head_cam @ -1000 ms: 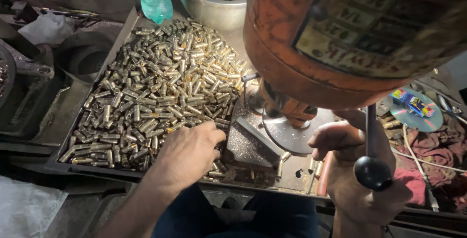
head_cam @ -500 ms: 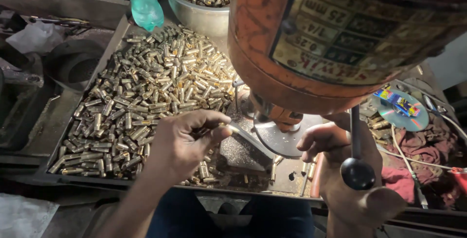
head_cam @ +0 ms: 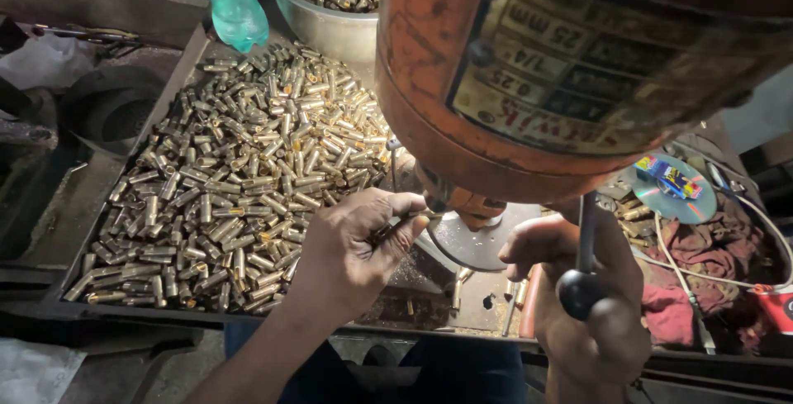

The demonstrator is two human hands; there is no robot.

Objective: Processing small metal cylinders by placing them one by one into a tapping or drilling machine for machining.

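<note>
While your left hand (head_cam: pixel 355 243) pinches a small brass-coloured metal sleeve (head_cam: pixel 395 224) right beside the chuck (head_cam: pixel 453 199) of the big orange drill press (head_cam: pixel 529 82), your fingertips sit very near the turning end, and that is the main hazard: a slip there could catch skin on the tool. The sleeve is short and smooth, so I judge it could twist out of your grip if the tool bites, since only the hand seems to steady it. Your right hand (head_cam: pixel 578 288) lies below and to the right of the chuck, behind the black ball-ended feed lever (head_cam: pixel 580 288); whether it is clenched on the lever I cannot tell. A hard pull on that lever could drive the tool down before the sleeve is square. To the left of the chuck, the heap of loose brass-coloured sleeves (head_cam: pixel 239 181) fills the dark metal tray (head_cam: pixel 74 284) on the bench; a nudge from your forearm could spill some toward the round grey work plate (head_cam: pixel 475 243) under the chuck.
</note>
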